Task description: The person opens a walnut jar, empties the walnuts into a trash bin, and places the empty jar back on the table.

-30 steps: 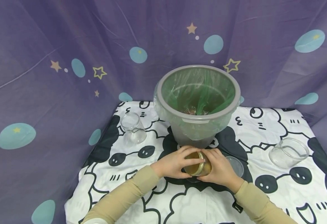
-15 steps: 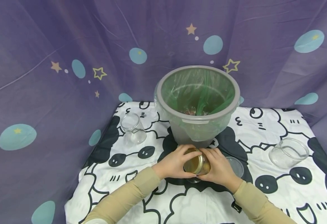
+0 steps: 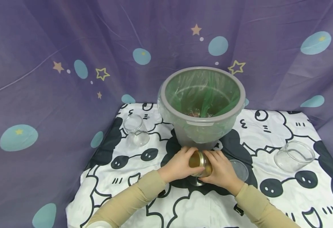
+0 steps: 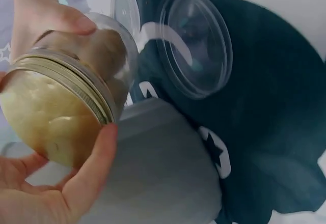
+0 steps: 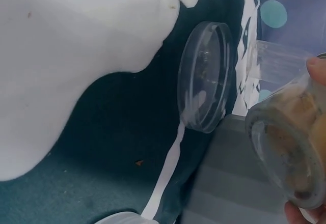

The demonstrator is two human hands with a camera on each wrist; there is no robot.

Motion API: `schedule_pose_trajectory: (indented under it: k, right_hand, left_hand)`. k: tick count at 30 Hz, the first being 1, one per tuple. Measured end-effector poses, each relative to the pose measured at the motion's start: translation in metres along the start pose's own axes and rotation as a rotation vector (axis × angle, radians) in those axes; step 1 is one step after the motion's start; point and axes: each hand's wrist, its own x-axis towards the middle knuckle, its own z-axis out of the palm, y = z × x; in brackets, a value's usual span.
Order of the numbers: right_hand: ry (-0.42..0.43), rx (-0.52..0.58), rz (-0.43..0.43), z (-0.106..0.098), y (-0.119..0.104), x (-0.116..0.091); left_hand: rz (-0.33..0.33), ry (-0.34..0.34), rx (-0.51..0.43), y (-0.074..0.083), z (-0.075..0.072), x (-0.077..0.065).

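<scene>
Both hands hold a glass jar [image 3: 208, 171] with a gold screw lid [image 4: 51, 114], raised in front of the bin and tilted onto its side. Brownish pieces show through the glass. My left hand [image 3: 180, 164] grips the lid, thumb and fingers round its edge. Curled round the jar's body is my right hand [image 3: 222, 169]. Below the jar a clear round plastic lid [image 4: 196, 46] lies on the cloth, partly covered by the hands in the head view. A second clear lid [image 3: 240, 171] lies just right of the right hand.
A grey bin [image 3: 202, 119] with a green-tinted liner [image 3: 189, 95] stands right behind the hands, with scraps at its bottom. One clear open jar [image 3: 136, 131] stands back left, another [image 3: 294, 155] at right. A patterned cloth [image 3: 183, 212] covers the table; purple curtains [image 3: 166, 28] hang behind.
My left hand has shifted slightly up and right, its fingers now further round the lid's edge. The jar has turned a little, and more of the clear lid below shows.
</scene>
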Motion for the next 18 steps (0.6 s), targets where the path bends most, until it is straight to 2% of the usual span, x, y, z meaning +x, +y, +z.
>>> schedule_pose_trajectory:
  k: [4,8,11,13,15,16,18]
  right_hand:
    - [0.004,-0.008,-0.011,0.001,0.000,-0.001]
    - [0.017,-0.014,-0.030,0.002,0.001,-0.001]
    - [0.023,-0.016,-0.030,0.003,0.002,-0.002]
    - [0.024,-0.006,-0.020,0.003,0.002,-0.003]
    - [0.022,0.009,-0.001,0.003,0.003,-0.003]
    - [0.020,0.019,0.009,0.003,0.003,-0.004]
    - [0.017,0.034,0.030,0.003,0.004,-0.004]
  left_hand:
    - [-0.125,-0.048,-0.103,0.001,0.002,0.003]
    - [-0.297,-0.119,-0.311,-0.003,0.004,0.008]
    - [-0.360,-0.162,-0.432,-0.005,0.005,0.011]
    - [-0.357,-0.176,-0.433,-0.005,0.005,0.010]
    - [-0.305,-0.172,-0.381,-0.006,0.004,0.008]
    - [-0.263,-0.166,-0.346,-0.006,0.003,0.007]
    - [-0.135,-0.149,-0.228,-0.008,0.002,0.004]
